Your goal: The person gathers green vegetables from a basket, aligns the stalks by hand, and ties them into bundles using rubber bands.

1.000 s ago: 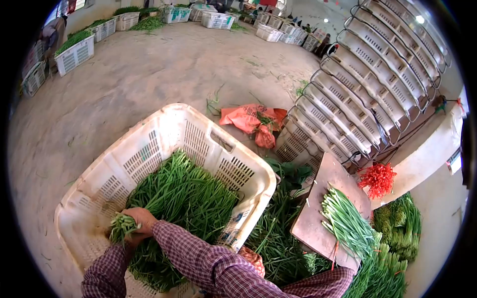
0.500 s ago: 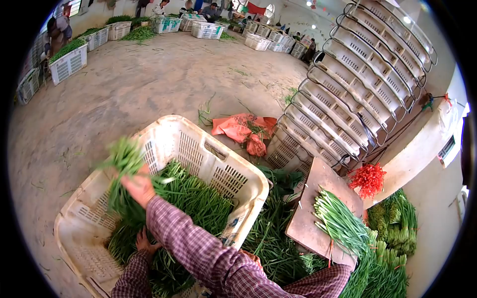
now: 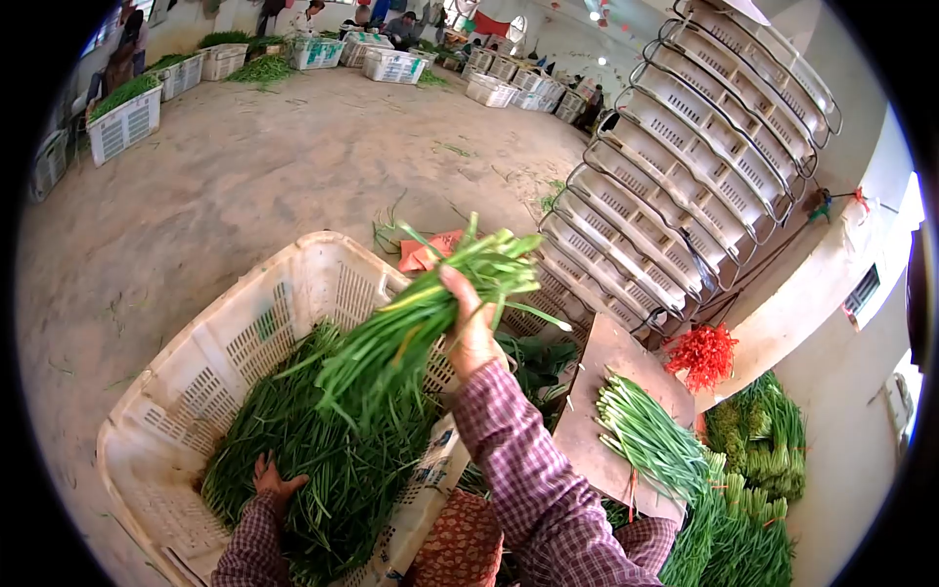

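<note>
In the head view my right hand [image 3: 471, 328] is closed around a bunch of garlic chives [image 3: 416, 318], lifted above the right rim of a white plastic crate [image 3: 186, 377]. The pale stem ends point right and the leaves hang down to the left. My left hand [image 3: 277, 481], fingers spread, rests on the pile of loose chives [image 3: 337, 470] inside the crate. On a brown board [image 3: 587, 391] to the right lies another bunch of chives [image 3: 653, 435] with white stems.
Red ties [image 3: 701, 357] hang by the board's far corner. Tied chive bundles [image 3: 748, 533] lie at lower right. A tall stack of crates [image 3: 675, 186] leans at right, near an orange bag [image 3: 428, 251]. People and filled crates [image 3: 127, 122] are farther back.
My right hand has swung from the crate's left side to its right with the chives. My left hand stays on the pile, its fingers more visible now. The view has shifted slightly.
</note>
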Tool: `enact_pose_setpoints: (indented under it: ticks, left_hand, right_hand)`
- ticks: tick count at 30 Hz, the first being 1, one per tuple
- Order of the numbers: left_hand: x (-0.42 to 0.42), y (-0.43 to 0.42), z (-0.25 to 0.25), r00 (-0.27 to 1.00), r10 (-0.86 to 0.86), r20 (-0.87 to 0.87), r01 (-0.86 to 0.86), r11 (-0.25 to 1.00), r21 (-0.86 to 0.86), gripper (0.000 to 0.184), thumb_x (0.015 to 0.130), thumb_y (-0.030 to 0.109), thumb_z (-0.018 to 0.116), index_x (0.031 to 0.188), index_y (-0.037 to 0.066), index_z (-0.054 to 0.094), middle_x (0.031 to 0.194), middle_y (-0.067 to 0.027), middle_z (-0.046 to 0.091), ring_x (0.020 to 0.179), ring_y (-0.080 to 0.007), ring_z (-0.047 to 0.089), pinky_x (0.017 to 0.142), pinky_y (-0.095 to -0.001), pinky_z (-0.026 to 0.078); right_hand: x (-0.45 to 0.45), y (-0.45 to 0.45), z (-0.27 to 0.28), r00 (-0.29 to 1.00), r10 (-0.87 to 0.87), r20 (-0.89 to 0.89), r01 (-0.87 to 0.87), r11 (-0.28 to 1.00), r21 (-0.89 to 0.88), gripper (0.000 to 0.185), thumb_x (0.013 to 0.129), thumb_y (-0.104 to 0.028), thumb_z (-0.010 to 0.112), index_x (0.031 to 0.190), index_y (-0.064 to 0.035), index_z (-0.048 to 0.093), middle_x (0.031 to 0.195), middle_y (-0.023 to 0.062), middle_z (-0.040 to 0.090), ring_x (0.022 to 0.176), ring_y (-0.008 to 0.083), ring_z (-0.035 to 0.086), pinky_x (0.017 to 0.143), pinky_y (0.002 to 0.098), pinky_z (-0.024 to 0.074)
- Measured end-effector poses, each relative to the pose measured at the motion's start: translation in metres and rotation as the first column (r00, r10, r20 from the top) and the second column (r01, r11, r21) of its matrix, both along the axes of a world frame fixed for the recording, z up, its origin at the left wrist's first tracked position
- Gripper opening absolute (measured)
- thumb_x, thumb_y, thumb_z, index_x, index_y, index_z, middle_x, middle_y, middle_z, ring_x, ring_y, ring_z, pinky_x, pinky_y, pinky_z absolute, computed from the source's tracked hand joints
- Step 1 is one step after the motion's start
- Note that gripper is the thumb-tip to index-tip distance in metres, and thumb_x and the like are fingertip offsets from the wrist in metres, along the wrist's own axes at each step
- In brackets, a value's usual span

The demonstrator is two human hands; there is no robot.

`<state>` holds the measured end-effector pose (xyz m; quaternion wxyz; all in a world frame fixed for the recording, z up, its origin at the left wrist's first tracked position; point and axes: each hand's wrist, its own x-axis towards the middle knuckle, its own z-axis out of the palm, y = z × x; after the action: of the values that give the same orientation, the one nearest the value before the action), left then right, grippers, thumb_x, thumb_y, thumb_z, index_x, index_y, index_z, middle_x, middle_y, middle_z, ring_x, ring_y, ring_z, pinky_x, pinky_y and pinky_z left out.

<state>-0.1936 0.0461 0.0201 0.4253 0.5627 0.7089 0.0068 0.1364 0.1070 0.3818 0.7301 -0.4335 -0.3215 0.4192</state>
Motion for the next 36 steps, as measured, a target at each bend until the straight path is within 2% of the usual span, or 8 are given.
enact_pose_setpoints:
  ticks: [4,8,11,15,18,28,33,36]
  left_hand:
    - [-0.013,0.045,0.023,0.975,-0.216,-0.059,0.191,0.938,-0.289,0.106,0.064,0.065,0.072,0.143,0.006,0.032,0.145,-0.0202,0.032,0.133,-0.0356,0.032,0.107,-0.0448,0.034]
    - [-0.01,0.077,0.133,0.882,-0.377,-0.283,0.38,0.924,-0.047,0.061,0.076,0.052,0.068,0.103,-0.003,0.067,0.1,-0.0179,0.068,0.09,-0.0297,0.064,0.083,-0.0403,0.051]
    - [0.004,0.079,0.242,0.852,-0.253,0.459,0.127,0.949,0.288,0.03,0.082,0.027,0.067,0.093,0.0,0.071,0.078,-0.0117,0.07,0.073,-0.0174,0.067,0.078,-0.0301,0.053]
    - [0.074,0.059,0.334,0.154,-0.634,0.758,-0.105,0.753,0.65,0.086,0.072,0.03,0.079,0.138,-0.002,0.034,0.126,-0.0202,0.055,0.118,-0.0273,0.052,0.104,-0.042,0.038]
    - [0.131,0.051,0.325,0.03,-0.734,0.678,0.103,0.677,0.729,0.121,0.062,0.044,0.084,0.145,-0.003,0.008,0.146,-0.0286,0.023,0.135,-0.0371,0.028,0.113,-0.045,0.021]
    - [0.157,-0.016,0.273,0.108,-0.318,0.942,0.385,0.887,0.255,0.132,0.056,0.034,0.089,0.147,0.001,-0.001,0.149,-0.0177,0.02,0.138,-0.0281,0.02,0.112,-0.0401,0.02]
    - [0.159,-0.027,0.284,0.146,-0.347,0.926,0.318,0.903,0.288,0.051,0.07,0.004,0.075,0.117,0.003,0.057,0.1,-0.0017,0.062,0.092,-0.0121,0.058,0.085,-0.03,0.047]
    - [0.156,-0.035,0.318,0.244,-0.279,0.929,0.317,0.928,0.196,0.032,0.067,-0.001,0.071,0.097,0.001,0.061,0.08,-0.0038,0.062,0.069,-0.0136,0.061,0.065,-0.0286,0.05]
  right_hand:
    - [0.057,-0.02,-0.009,0.987,-0.123,0.098,0.115,0.989,0.09,0.037,0.077,-0.026,0.07,0.103,-0.0014,0.058,0.093,0.0109,0.064,0.085,0.021,0.063,0.08,0.0358,0.0521]
    - [0.084,-0.054,-0.01,0.994,-0.111,-0.014,0.112,0.992,0.063,0.037,0.081,-0.03,0.066,0.101,-0.0005,0.059,0.091,0.0111,0.065,0.079,0.022,0.064,0.077,0.0342,0.0528]
    - [0.074,-0.073,-0.005,0.991,-0.116,-0.06,0.115,0.993,-0.006,0.035,0.082,-0.028,0.065,0.1,0.0004,0.059,0.089,0.0111,0.065,0.078,0.0221,0.064,0.077,0.034,0.0531]
    - [0.036,-0.078,-0.01,0.999,0.024,-0.025,-0.027,0.993,-0.114,0.038,0.081,-0.028,0.064,0.103,0.0022,0.058,0.092,0.0124,0.065,0.082,0.0232,0.064,0.079,0.0349,0.0528]
    - [0.001,-0.08,-0.01,0.956,0.203,-0.211,-0.236,0.961,-0.142,0.035,0.081,-0.024,0.066,0.106,-0.0025,0.057,0.095,0.0072,0.062,0.085,0.019,0.061,0.08,0.0338,0.0512]
    - [-0.013,-0.088,-0.029,0.952,0.041,-0.302,-0.088,0.986,-0.142,0.025,0.082,-0.022,0.067,0.095,-0.003,0.059,0.08,0.0054,0.062,0.067,0.0164,0.061,0.061,0.0293,0.0526]
    - [-0.013,-0.104,-0.015,0.937,0.113,-0.332,-0.142,0.988,-0.063,0.032,0.085,-0.03,0.063,0.104,-0.0042,0.058,0.088,0.0055,0.064,0.075,0.017,0.062,0.068,0.0307,0.0528]
    - [0.003,-0.118,-0.005,0.935,0.056,-0.351,-0.049,0.998,0.029,0.04,0.088,-0.035,0.06,0.116,-0.006,0.056,0.107,0.0057,0.061,0.096,0.019,0.059,0.084,0.0339,0.0496]
